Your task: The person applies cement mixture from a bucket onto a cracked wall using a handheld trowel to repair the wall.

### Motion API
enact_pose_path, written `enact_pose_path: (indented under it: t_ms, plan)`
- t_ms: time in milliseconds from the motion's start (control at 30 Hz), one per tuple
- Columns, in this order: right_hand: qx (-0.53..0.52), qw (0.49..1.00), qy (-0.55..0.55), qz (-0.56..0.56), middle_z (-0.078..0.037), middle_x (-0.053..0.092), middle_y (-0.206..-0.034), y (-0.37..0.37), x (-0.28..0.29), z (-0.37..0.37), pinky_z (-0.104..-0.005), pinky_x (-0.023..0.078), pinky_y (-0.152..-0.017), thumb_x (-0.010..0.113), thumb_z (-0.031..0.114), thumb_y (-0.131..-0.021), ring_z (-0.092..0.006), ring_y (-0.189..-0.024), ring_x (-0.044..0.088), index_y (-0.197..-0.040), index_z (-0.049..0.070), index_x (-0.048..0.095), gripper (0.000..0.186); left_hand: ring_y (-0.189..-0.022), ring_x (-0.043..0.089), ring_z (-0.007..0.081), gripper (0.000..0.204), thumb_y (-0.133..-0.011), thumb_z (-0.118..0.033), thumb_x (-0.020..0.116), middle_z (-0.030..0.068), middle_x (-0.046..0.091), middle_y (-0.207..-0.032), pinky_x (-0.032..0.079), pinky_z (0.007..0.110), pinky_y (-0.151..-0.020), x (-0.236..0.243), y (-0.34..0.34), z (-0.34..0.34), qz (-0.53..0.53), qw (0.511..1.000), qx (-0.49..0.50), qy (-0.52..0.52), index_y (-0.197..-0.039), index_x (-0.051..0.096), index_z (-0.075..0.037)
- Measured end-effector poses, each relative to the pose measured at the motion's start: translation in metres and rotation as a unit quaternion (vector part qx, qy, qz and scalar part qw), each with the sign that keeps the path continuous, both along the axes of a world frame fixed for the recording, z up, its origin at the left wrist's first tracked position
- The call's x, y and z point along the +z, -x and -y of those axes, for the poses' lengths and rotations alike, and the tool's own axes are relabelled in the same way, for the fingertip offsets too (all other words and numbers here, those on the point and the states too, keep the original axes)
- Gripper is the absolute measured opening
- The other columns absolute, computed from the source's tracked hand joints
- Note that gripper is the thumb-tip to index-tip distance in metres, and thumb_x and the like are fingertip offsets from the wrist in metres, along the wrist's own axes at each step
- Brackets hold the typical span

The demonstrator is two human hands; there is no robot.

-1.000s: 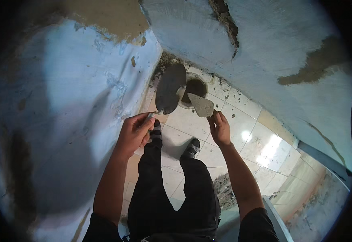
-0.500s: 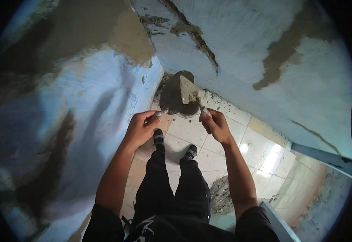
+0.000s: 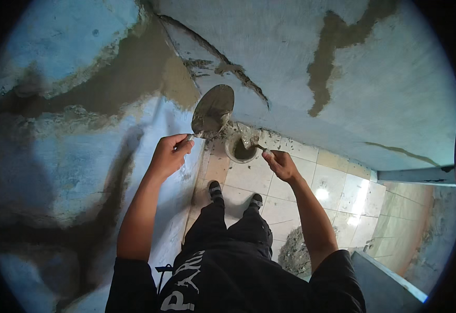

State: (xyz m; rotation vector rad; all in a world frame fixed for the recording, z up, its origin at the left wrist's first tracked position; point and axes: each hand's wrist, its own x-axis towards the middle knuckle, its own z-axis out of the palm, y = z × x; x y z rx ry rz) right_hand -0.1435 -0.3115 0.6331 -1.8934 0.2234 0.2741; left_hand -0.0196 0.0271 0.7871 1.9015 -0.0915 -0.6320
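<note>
My left hand (image 3: 170,156) is closed round the handle of a broad, round-ended trowel (image 3: 215,104), its grey blade tilted up near the wall corner, with wet mortar smeared toward the handle end. My right hand (image 3: 281,165) grips a smaller trowel (image 3: 246,135) by its handle. Mortar coats that blade, which is over the far side of a round bucket (image 3: 230,153) on the floor. Grey mortar shows inside the bucket, partly hidden by the small trowel.
A blue wall (image 3: 170,117) with brown patches rises at left. The far wall (image 3: 285,83) has a deep crack (image 3: 215,51) and a mortar patch (image 3: 322,68). Rubble (image 3: 294,253) lies on the tiled floor (image 3: 249,177) by my right forearm. A pale board (image 3: 387,279) stands lower right.
The two trowels have come apart: the broad one has moved left, the small one down to the bucket. More of the bucket shows now. The whole view has shifted somewhat.
</note>
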Motion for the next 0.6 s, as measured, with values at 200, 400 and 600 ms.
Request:
enact_pose_path:
  t_ms: [200,400,600]
  plan:
    - [-0.029,0.998,-0.041,0.048,-0.006,0.044,-0.060,-0.019,0.075,-0.024,-0.0357,0.039,-0.058,0.060,0.046,-0.103,-0.0148,-0.062,0.041,-0.075,-0.001,0.054,0.055,-0.047,0.037,0.0028,0.027,-0.101,-0.015,0.065,-0.0062,0.043,-0.064,0.029,0.026,-0.043,0.027,0.008,0.001,0.001,1.000,-0.015,-0.009,-0.077,0.055,-0.004]
    - [-0.109,0.941,0.173,0.269,-0.018,0.066,-0.078,-0.023,0.089,-0.036,-0.0421,0.051,-0.065,0.067,0.027,-0.099,-0.0361,-0.071,0.067,-0.110,0.004,0.056,0.028,-0.047,0.042,0.0026,0.022,-0.103,-0.021,0.064,-0.0013,0.057,-0.080,0.029,0.022,-0.039,0.052,0.015,-0.001,-0.101,0.994,-0.012,0.035,-0.111,0.069,-0.002]
    - [-0.128,0.936,0.156,0.288,-0.018,0.068,-0.084,-0.028,0.077,-0.039,-0.0462,0.053,-0.066,0.072,0.017,-0.095,-0.0436,-0.080,0.068,-0.116,0.006,0.052,0.031,-0.047,0.039,0.0029,0.021,-0.103,-0.023,0.064,-0.0010,0.056,-0.083,0.025,0.023,-0.039,0.068,0.017,0.003,-0.161,0.985,-0.039,0.051,-0.106,0.068,-0.002]
